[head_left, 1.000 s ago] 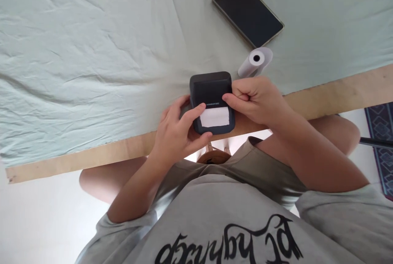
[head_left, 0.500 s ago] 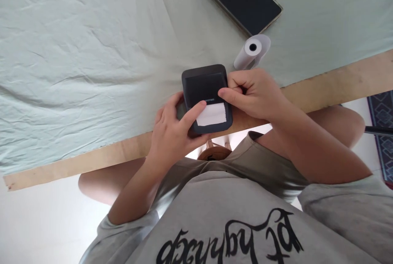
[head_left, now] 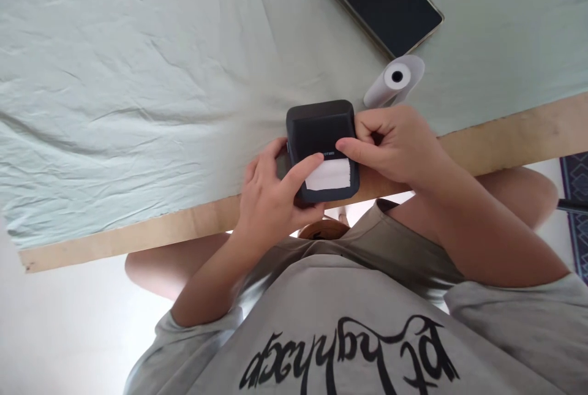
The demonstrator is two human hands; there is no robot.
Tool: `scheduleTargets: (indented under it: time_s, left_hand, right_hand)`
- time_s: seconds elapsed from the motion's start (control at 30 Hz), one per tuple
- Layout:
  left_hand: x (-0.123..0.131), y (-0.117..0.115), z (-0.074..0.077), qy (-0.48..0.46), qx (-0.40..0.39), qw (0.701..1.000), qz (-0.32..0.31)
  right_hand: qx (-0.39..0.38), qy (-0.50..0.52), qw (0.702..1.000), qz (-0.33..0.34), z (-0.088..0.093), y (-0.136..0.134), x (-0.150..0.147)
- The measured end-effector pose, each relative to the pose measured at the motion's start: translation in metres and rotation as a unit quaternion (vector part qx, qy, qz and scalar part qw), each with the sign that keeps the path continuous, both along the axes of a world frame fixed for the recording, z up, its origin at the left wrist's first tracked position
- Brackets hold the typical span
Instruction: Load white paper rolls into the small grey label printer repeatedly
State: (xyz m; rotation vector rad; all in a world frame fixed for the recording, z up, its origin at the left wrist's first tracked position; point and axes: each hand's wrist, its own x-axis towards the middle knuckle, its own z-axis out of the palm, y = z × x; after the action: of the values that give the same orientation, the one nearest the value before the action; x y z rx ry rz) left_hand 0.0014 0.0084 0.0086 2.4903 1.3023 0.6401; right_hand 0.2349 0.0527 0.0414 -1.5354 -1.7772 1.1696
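Observation:
A small black printer (head_left: pixel 320 128) sits at the table's near edge, with a strip of white paper (head_left: pixel 327 174) coming out of its front. My left hand (head_left: pixel 271 196) grips the printer's left side, fingers wrapped round it and the thumb pressed on its top by the paper. My right hand (head_left: pixel 395 144) is curled against the printer's right side, its thumb lying across the top edge of the paper slot.
A white paper roll (head_left: pixel 394 79) lies just beyond my right hand. A dark phone (head_left: pixel 381 0) lies face up farther back. The table carries a wrinkled pale green cloth (head_left: pixel 138 76) with a bare wooden strip (head_left: pixel 505 131) along the near edge.
Both hands stay on the printer in much the same grip. The paper strip shows a little shorter than one second ago. The view has shifted slightly.

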Motion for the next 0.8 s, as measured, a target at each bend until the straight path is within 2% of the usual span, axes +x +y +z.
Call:
scheduleTargets:
  time_s: [0.17, 0.37, 0.6, 0.8]
  left_hand:
    - [-0.003, 0.000, -0.008, 0.011, 0.005, 1.000, -0.003]
    - [-0.006, -0.001, -0.010, 0.046, -0.057, 0.997, 0.030]
    - [-0.008, -0.004, -0.007, 0.060, -0.061, 0.996, 0.038]
    - [-0.011, 0.000, -0.006, 0.029, -0.058, 0.997, 0.036]
  right_hand:
    - [0.021, 0.013, 1.000, 0.005, -0.005, -0.001, 0.001]
    - [0.031, -0.013, 0.999, -0.021, -0.013, -0.008, 0.005]
    - [0.088, -0.159, 0.983, -0.033, -0.016, -0.009, 0.006]
    - [0.097, -0.200, 0.975, -0.023, -0.020, -0.007, 0.003]
